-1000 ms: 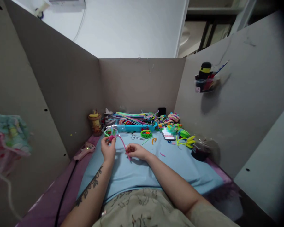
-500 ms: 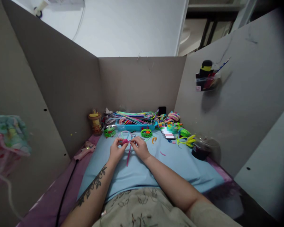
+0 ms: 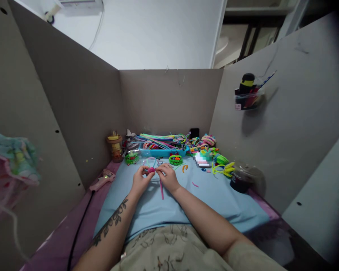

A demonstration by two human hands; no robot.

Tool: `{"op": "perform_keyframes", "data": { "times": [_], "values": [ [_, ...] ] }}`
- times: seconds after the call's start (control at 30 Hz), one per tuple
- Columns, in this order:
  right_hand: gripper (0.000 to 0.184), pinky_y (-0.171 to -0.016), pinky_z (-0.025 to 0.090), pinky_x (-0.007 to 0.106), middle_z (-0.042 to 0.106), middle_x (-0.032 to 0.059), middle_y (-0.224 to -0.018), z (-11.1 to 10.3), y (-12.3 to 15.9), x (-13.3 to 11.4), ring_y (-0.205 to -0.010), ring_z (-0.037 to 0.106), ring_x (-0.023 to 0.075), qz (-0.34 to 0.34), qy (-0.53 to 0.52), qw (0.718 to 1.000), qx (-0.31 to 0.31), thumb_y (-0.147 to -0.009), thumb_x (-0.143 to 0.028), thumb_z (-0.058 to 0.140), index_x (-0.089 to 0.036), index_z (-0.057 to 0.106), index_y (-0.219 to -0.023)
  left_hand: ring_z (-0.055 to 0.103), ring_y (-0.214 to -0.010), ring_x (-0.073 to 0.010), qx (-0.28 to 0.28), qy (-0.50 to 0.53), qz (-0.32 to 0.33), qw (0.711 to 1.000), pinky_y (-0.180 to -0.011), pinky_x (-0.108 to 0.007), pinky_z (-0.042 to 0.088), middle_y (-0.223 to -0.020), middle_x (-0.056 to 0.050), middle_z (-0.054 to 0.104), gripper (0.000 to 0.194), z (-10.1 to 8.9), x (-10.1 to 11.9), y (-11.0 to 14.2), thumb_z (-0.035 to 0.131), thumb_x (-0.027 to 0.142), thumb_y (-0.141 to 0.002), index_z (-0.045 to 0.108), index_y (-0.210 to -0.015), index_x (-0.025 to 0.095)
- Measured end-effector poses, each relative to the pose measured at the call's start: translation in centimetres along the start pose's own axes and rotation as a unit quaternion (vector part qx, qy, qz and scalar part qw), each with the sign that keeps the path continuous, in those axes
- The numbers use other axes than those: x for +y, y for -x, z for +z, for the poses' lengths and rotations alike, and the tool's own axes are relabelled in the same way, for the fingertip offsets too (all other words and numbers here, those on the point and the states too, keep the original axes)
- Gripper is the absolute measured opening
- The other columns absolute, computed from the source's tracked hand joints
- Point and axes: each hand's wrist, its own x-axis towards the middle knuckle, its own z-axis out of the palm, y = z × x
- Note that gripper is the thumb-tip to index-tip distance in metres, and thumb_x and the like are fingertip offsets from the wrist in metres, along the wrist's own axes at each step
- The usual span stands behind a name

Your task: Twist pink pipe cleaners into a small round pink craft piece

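Observation:
Between my two hands is a small magenta pipe-cleaner coil point(image 3: 151, 170), held a little above the blue mat. My left hand point(image 3: 141, 178) pinches it from the left with thumb and fingers. On its right side my right hand point(image 3: 167, 177) is closed, thumb and forefinger together on the pink pipe cleaner point(image 3: 162, 190) whose loose end hangs down below the fingers. Just beyond the hands lie pale thin loops point(image 3: 152, 161) on the mat. A green pipe-cleaner piece point(image 3: 175, 160) with red and orange on it sits behind my right hand.
A blue tray point(image 3: 158, 153) of many-coloured pipe cleaners stands at the back. To the left are a green frog-like piece point(image 3: 132, 158), a jar point(image 3: 114, 147) and a pink glue gun point(image 3: 103, 180). On the right are yellow pipe cleaners point(image 3: 228, 169) and a dark tub point(image 3: 241, 181). Grey panels enclose the table.
The hanging end of the pink pipe cleaner has swung from left to right beneath my hands. Both hands keep their pinch on the piece; the view has shifted slightly.

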Motion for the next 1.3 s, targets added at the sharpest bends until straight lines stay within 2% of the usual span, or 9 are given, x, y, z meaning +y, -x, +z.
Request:
{"op": "perform_keyframes", "data": {
  "times": [0.23, 0.47, 0.67, 0.9, 1.07, 1.3],
  "values": [
    [0.007, -0.084, 0.037, 0.035, 0.061, 0.0036, -0.079, 0.0, -0.1, 0.0, -0.085, 0.052, 0.0189, -0.006, 0.002, 1.000, 0.021, -0.079, -0.025, 0.059, -0.022, 0.064, -0.077, 0.061, -0.068, -0.0134, -0.021, 0.003, 0.002, 1.000, -0.065, -0.024, 0.045, -0.077, 0.000, 0.063, 0.025, 0.2, -0.2, 0.1, 0.066, 0.032, -0.066, 0.055, -0.083, 0.017],
    [0.007, -0.084, 0.037, 0.034, 0.061, 0.0027, -0.076, -0.1, -0.3, -0.7, -0.082, 0.051, 0.0184, 0.068, -0.015, 0.997, 0.019, -0.078, -0.027, 0.061, -0.022, 0.062, -0.074, 0.060, -0.068, -0.0140, -0.031, 0.013, -0.008, 0.999, -0.064, -0.025, 0.045, -0.076, -0.001, 0.063, 0.028, 0.1, -0.5, 0.1, 0.067, 0.035, -0.065, 0.056, -0.083, 0.016],
    [0.010, -0.085, 0.036, 0.036, 0.063, 0.0034, -0.076, 0.0, -0.2, -0.5, -0.083, 0.050, 0.0198, 0.059, -0.013, 0.998, -0.001, -0.080, -0.028, 0.059, -0.024, 0.064, -0.073, 0.059, -0.067, -0.0135, -0.031, 0.017, -0.003, 0.999, -0.063, -0.024, 0.044, -0.076, -0.001, 0.062, 0.027, 0.2, -0.4, 0.1, 0.066, 0.034, -0.065, 0.056, -0.083, 0.017],
    [0.010, -0.083, 0.036, 0.035, 0.060, 0.0033, -0.078, 0.2, 0.0, -0.5, -0.084, 0.048, 0.0197, 0.001, 0.023, 1.000, -0.005, -0.081, -0.025, 0.056, -0.023, 0.064, -0.075, 0.060, -0.070, -0.0140, -0.032, -0.006, 0.018, 0.999, -0.067, -0.025, 0.045, -0.077, -0.001, 0.062, 0.023, -0.1, 0.3, 0.3, 0.065, 0.033, -0.067, 0.057, -0.082, 0.017],
    [0.012, -0.085, 0.034, 0.036, 0.055, 0.0052, -0.083, 0.6, 0.2, -0.2, -0.089, 0.044, 0.0208, -0.005, 0.065, 0.998, -0.010, -0.082, -0.018, 0.050, -0.020, 0.060, -0.076, 0.060, -0.072, -0.0154, -0.021, -0.058, 0.051, 0.997, -0.069, -0.027, 0.045, -0.077, -0.001, 0.064, 0.019, 0.1, -0.5, 0.5, 0.062, 0.032, -0.070, 0.058, -0.083, 0.019],
    [0.015, -0.077, 0.034, 0.035, 0.050, 0.0050, -0.075, 1.4, 0.2, 1.2, -0.081, 0.041, 0.0209, -0.004, 0.097, 0.995, -0.028, -0.076, -0.011, 0.046, -0.020, 0.053, -0.065, 0.062, -0.074, -0.0160, -0.026, -0.104, 0.076, 0.991, -0.070, -0.028, 0.046, -0.079, -0.001, 0.066, 0.016, 0.3, -1.1, 0.7, 0.060, 0.029, -0.072, 0.059, -0.086, 0.020]
  ]
}}
